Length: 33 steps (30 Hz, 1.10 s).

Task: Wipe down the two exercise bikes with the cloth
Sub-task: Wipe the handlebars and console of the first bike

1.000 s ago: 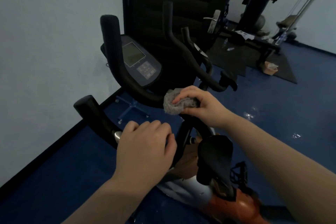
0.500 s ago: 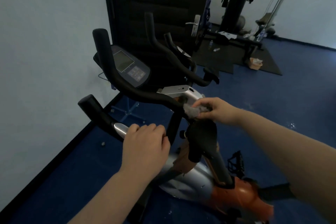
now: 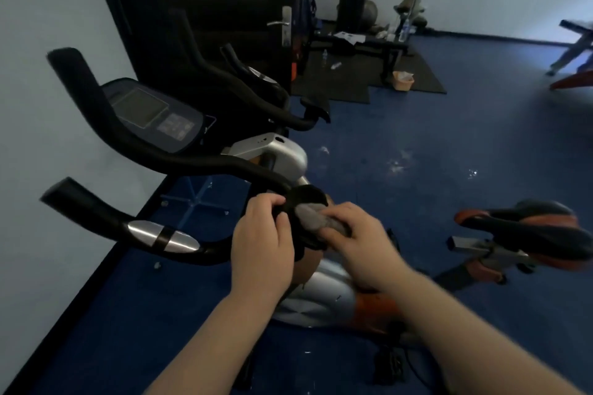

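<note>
The near exercise bike has black handlebars [image 3: 179, 163], a console screen [image 3: 150, 115], a silver and orange body [image 3: 317, 295] and a black and orange saddle [image 3: 526, 228]. My right hand [image 3: 356, 244] presses a grey cloth [image 3: 313, 218] onto the black centre clamp of the handlebars. My left hand [image 3: 261, 240] grips that same clamp from the left side. A second bike [image 3: 256, 90] stands just behind, its black handlebars against the dark door.
A white wall [image 3: 38, 106] runs close on the left. A dark door [image 3: 205, 9] stands behind the bikes. Weight machines and a bench [image 3: 362, 45] sit at the back on a black mat, with a small orange bin [image 3: 402, 80]. Blue floor [image 3: 449, 144] spreads to the right.
My left hand left the lower left grip and moved right onto the centre clamp. My right hand with the cloth slid down onto the clamp. The view swung right, showing the saddle.
</note>
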{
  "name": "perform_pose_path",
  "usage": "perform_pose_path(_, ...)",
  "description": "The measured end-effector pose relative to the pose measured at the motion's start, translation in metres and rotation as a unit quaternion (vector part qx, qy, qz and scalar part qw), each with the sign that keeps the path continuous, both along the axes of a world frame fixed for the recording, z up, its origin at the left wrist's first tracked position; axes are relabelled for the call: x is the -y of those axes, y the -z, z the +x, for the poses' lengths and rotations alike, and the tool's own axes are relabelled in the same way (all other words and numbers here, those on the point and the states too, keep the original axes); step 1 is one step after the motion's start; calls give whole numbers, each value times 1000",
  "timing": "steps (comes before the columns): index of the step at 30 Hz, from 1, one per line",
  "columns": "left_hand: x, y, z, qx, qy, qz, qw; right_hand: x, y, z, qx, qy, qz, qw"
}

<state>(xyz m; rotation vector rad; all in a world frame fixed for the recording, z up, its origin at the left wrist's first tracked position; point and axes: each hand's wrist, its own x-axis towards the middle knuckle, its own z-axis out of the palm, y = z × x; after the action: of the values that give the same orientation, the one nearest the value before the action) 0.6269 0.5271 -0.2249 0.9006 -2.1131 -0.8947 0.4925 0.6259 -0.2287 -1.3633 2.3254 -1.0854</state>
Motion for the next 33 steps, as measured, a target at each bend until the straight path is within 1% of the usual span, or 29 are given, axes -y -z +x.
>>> perform_pose_path(1,0,2,1,0,4,-10,1000,-7,-6,-11,-3,-11,44,999)
perform_pose_path(2,0,3,1,-3,6,-16,1000,-8,-11,-21,-26,-14,75,997)
perform_pose_path(3,0,4,1,-7,5,-22,1000,-5,-16,-27,-47,-6,75,996)
perform_pose_path(4,0,5,1,-14,3,-28,1000,3,-18,-27,-53,10,41,998)
perform_pose_path(6,-2,8,1,-24,-3,-36,999,22,-18,-7,-30,27,-37,998)
perform_pose_path(8,-4,10,1,-28,-5,-31,999,27,-6,14,2,22,-66,998)
perform_pose_path(9,-5,11,1,-28,-5,-29,999,22,0,16,16,11,-66,998)
perform_pose_path(11,-8,10,0,-30,-7,-27,999,2,2,3,47,-16,-29,998)
perform_pose_path(12,-12,10,-1,-28,-6,-27,999,-10,1,-7,44,-28,4,999)
perform_pose_path(13,-18,9,-1,-17,0,-29,999,-22,2,-15,18,-36,44,998)
perform_pose_path(15,-34,12,-2,30,26,-53,998,-46,13,-23,-60,-30,131,989)
perform_pose_path(16,-44,16,-2,58,38,-76,995,-60,26,-22,-63,-13,157,985)
perform_pose_path(17,-55,20,-2,80,46,-103,990,-75,40,-19,-34,16,163,986)
perform_pose_path(19,-75,30,-5,106,66,-155,980,-109,68,-13,41,96,142,984)
perform_pose_path(21,-97,42,-14,120,116,-177,970,-145,92,-8,70,165,145,973)
perform_pose_path(22,-109,49,-20,130,151,-163,966,-165,102,-6,76,191,154,966)
perform_pose_path(24,-136,66,-34,154,211,-106,959,-203,118,-4,70,232,178,954)
perform_pose_path(26,-165,87,-50,188,247,-67,948,-241,127,-3,62,276,197,939)
perform_pose_path(29,-214,118,-72,253,309,-61,915,-301,138,0,60,331,220,916)
perform_pose_path(33,-277,145,-96,310,403,-74,858,-381,158,16,88,389,247,883)
